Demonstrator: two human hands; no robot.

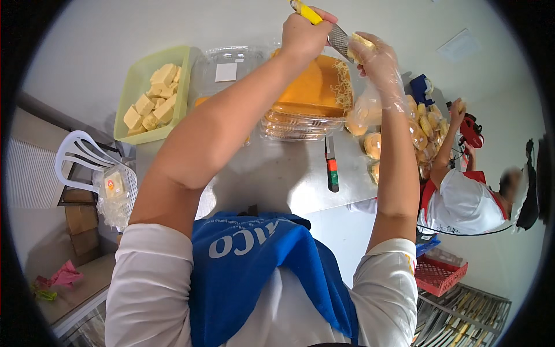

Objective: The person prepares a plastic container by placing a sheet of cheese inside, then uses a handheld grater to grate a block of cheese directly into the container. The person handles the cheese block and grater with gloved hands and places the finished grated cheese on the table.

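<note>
My left hand (305,37) grips the yellow handle (308,13) of a flat metal grater (340,41). In my right hand (381,65), covered by a clear plastic glove, is a block of cheese (361,45) at the grater's face. Beneath them lies an orange-topped sheet cake (312,82) on a stack of clear plastic containers (299,126). Shreds of cheese (342,86) cover a strip along the cake's right side. A hinged clear lid (208,65) stands open at its left, partly behind my left forearm.
A pale green tub (121,117) holds several cheese blocks (149,104). A knife (331,169) with a red and green handle lies on the metal table (269,173). Wrapped buns (420,134) and a blue tape dispenser (420,89) are rightward. A co-worker (464,195) stands at right; a white chair (82,143) at left.
</note>
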